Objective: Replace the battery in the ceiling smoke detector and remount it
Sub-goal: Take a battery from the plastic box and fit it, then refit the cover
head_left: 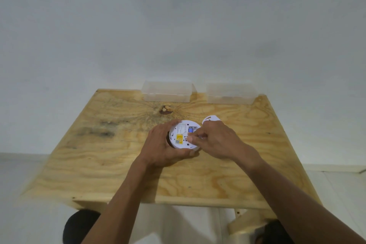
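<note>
Your two bare forearms reach in from the bottom edge over the near side of the plywood desk. Your left hand curls round the white smoke detector, thumb on its near rim and fingers on the far rim, holding it back side up at the middle of the desk. Your right hand lies over the detector's right part, its fingers bent and pressed to the back; whether they pinch anything you cannot tell. On the back sit a yellow label with a small code square beneath it, lines of print too blurred to read, and a blue battery in its recess. Just beyond your right hand lies the white mounting plate. Two clear plastic boxes stand side by side at the desk's far edge against the wall.
</note>
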Motion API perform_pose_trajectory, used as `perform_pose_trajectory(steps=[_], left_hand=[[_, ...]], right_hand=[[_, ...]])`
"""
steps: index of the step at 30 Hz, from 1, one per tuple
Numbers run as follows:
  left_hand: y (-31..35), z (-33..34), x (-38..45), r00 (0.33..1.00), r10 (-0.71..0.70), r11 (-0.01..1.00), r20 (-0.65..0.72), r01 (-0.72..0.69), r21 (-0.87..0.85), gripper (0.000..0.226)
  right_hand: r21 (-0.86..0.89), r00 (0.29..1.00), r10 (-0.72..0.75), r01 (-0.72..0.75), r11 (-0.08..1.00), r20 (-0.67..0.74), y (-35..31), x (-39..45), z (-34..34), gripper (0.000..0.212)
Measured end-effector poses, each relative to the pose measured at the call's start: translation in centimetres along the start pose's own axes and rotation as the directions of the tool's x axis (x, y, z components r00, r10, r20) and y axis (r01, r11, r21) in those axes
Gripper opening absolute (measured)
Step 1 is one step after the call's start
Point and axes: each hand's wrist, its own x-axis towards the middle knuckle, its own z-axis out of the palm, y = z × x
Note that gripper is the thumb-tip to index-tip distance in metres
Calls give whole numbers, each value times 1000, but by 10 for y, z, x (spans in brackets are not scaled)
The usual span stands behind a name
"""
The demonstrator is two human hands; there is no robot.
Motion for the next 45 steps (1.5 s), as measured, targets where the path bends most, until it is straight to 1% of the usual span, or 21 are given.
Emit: perform_pose_trajectory(steps=[1, 3, 4, 5, 6, 7, 8, 11, 13, 14, 16, 18, 20, 22, 26, 30, 36, 38, 40, 42, 45], left_hand=[[-1, 0, 0, 1000, -3, 1000, -3, 3, -4, 72], [-5, 0, 0, 999, -24, 999, 24, 25, -28, 78], [-7, 0, 1, 999, -29, 999, 36, 30, -30, 85], [-10, 1, 1, 999, -32, 999, 43, 33, -25, 92], [-11, 1, 1, 998, -35, 999, 50, 36, -19, 98], [-12, 1, 1, 998, -38, 999, 54, 39, -12, 101], [-12, 2, 1, 997, -41, 999, 58, 42, -10, 101], [-11, 2, 0, 997, -38, 999, 65, 39, -12, 98], [-10, 1, 0, 997, -36, 999, 63, 37, -14, 96], [-10, 1, 0, 998, -35, 999, 60, 36, -16, 95], [-8, 1, 0, 998, -32, 999, 53, 33, -27, 93], [-7, 1, 0, 998, -24, 999, 53, 25, -30, 90], [-8, 1, 0, 998, -15, 999, 53, 17, -31, 85], [-8, 1, 0, 999, -10, 1000, 49, 11, -26, 83], [-5, -1, -1, 999, 6, 1000, 52, -5, -20, 67], [-6, -1, -1, 999, 24, 999, 49, -22, -32, 65], [-12, 2, 2, 999, 23, 1000, 39, -22, -19, 87], [-10, 1, 1, 999, 18, 1000, 39, -17, -13, 83], [-7, 1, 0, 999, 16, 1000, 33, -15, -17, 76], [-5, 0, 0, 1000, 13, 1000, 18, -13, -14, 76], [-4, 1, 0, 1000, 13, 1000, 11, -13, -9, 75]], right_hand=[[115, 1000, 8, -9, 993, 3, 4, -2, -3, 26], [303, 990, 98, -62, 951, -104, 12, -5, -6, 21], [368, 965, 194, -119, 922, -175, 16, -6, -7, 23], [437, 927, 314, -199, 877, -206, 19, -8, -9, 30], [518, 882, 436, -293, 804, -178, 21, -10, -10, 38], [596, 841, 531, -373, 711, -106, 25, -11, -11, 43], [660, 809, 587, -432, 615, -18, 27, -12, -12, 42], [764, 777, 603, -498, 410, 183, 32, -11, -9, 20], [817, 808, 540, -465, 340, 235, 31, -10, -8, 23], [843, 837, 501, -423, 333, 222, 29, -10, -7, 25], [877, 890, 437, -307, 370, 127, 23, -10, -8, 21], [878, 912, 411, -196, 436, 0, 17, -8, -8, 18], [845, 909, 400, -119, 522, -119, 12, -2, -6, 19], [792, 896, 394, -82, 605, -208, 8, 5, -1, 18], [685, 881, 358, -54, 726, -309, -1, 16, 9, 16], [601, 884, 328, -69, 796, -334, -4, 24, 16, 15], [495, 893, 283, -80, 865, -351, 4, 31, 20, 13], [428, 909, 266, -110, 897, -322, 6, 34, 23, 18], [422, 912, 276, -131, 897, -304, 6, 33, 29, 22], [392, 908, 265, -126, 911, -324, 7, 33, 33, 22], [249, 894, 193, -95, 964, -405, 8, 28, 41, 23]])
